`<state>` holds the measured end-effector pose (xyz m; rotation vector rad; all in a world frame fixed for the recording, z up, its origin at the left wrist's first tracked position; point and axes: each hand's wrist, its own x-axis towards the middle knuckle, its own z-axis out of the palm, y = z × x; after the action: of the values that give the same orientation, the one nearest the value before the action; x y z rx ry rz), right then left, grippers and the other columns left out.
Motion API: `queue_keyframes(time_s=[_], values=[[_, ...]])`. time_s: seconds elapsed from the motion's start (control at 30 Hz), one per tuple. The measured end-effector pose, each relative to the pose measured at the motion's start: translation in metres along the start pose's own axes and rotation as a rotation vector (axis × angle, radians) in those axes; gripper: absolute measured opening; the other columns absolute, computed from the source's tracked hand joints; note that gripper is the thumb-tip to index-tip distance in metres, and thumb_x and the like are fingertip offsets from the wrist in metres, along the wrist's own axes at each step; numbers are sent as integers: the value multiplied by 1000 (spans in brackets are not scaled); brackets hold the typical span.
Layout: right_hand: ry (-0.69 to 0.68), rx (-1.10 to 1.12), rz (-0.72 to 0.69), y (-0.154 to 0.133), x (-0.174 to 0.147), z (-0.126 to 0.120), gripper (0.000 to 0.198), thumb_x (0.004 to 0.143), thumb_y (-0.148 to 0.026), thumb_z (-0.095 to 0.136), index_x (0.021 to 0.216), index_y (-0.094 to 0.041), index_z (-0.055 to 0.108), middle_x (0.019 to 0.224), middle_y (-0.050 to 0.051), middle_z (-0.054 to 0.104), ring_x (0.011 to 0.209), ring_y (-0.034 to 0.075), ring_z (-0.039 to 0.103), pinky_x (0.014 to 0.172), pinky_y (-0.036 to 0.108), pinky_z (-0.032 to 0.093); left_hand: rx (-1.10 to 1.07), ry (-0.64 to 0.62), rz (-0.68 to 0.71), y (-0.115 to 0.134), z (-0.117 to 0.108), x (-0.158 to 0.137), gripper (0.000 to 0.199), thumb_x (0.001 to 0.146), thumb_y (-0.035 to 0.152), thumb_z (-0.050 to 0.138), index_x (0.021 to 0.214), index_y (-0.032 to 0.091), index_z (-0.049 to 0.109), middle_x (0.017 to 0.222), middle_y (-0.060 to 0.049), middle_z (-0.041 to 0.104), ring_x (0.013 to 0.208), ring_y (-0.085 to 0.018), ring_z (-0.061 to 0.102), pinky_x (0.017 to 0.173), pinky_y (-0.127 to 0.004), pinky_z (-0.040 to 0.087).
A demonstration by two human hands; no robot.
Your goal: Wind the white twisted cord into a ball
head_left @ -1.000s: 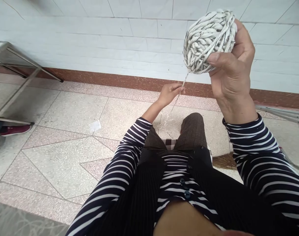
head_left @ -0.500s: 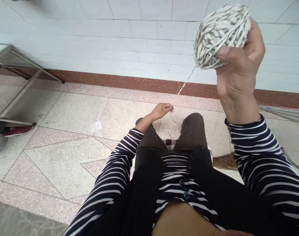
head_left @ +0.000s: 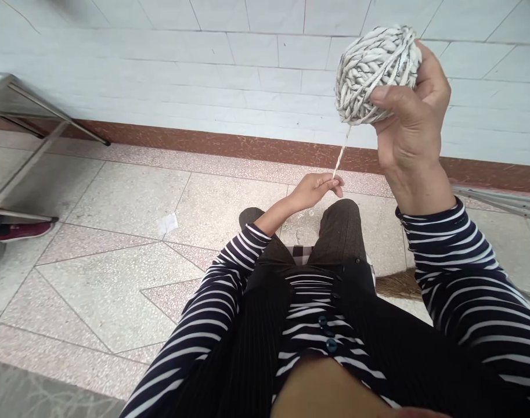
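Ball of cord [head_left: 373, 78] has shifted left and a little down since half a second ago; left hand [head_left: 317, 188] has moved right and slightly up, now nearer the ball. Strand [head_left: 339, 159] between them shorter and steeper than before.

Axis: ball close to round, no clear long axis; outer wraps slant from lower left to upper right. Strand leaves the ball's underside and runs straight down, leaning left, to the left hand.

Hands: ball sits in the right hand [head_left: 415, 128], thumb across its near face, fingers behind its right side; palm lies below and right of the ball. Left hand, below and left of the ball, narrowed to a pinch, thumb and fingertips on the strand.

Differences: loose end that dangled under the left hand half a second ago no longer distinct there. Right hand's hold on the ball looks the same.

Around the ball: tiled wall [head_left: 181, 69] behind it; brown skirting [head_left: 204, 136] lower down. White scrap [head_left: 168, 224] on floor, well left and below. Metal frame [head_left: 58, 114] far left of it. Brown bristles [head_left: 395, 284] well below.
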<state>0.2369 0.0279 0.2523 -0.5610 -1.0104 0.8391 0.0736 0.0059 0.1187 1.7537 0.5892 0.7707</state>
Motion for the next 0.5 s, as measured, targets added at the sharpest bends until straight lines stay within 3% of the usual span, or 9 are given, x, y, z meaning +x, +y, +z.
queue_keyframes(time_s=[0.07,0.13,0.23,0.33,0.43,0.5], values=[[41,-24,-6,2,2,-15,56,44,-28,90,99,-31,78,107,1,72,114,32,68,111,60,58,-105,-119,4,8,-6,-12,41,112,52,55,112,18,77,102,-10,84,106,-20,79,107,-37,55],[50,-55,-23,3,-1,-29,56,47,-32,91,101,-32,78,107,1,70,114,32,68,113,60,57,-110,-162,-25,11,-20,-21,39,114,49,52,121,18,75,103,-10,84,105,-20,80,105,-38,56],[6,-72,-60,2,-13,-36,68,44,-47,101,107,-34,78,114,0,71,120,33,69,116,61,56,134,13,-108,4,-50,-17,32,112,39,53,109,18,77,105,-8,83,106,-19,78,104,-38,57],[-80,-116,-123,-3,-27,-24,82,41,-61,104,115,-36,78,122,-2,71,131,34,67,124,62,51,380,222,-131,-7,-75,5,30,109,30,53,98,17,78,105,-8,82,104,-18,75,102,-37,56],[-145,-135,-121,-12,-34,-6,80,45,-53,106,118,-36,78,123,-2,71,137,35,64,128,61,49,465,284,-106,-14,-82,32,30,109,25,50,103,15,78,106,-9,82,102,-18,74,98,-34,55],[-151,-129,-100,-17,-32,4,74,47,-48,105,115,-36,78,124,-2,72,138,34,64,128,58,51,466,254,-115,-15,-73,43,30,109,24,49,109,15,78,109,-9,82,102,-18,74,96,-33,55]])
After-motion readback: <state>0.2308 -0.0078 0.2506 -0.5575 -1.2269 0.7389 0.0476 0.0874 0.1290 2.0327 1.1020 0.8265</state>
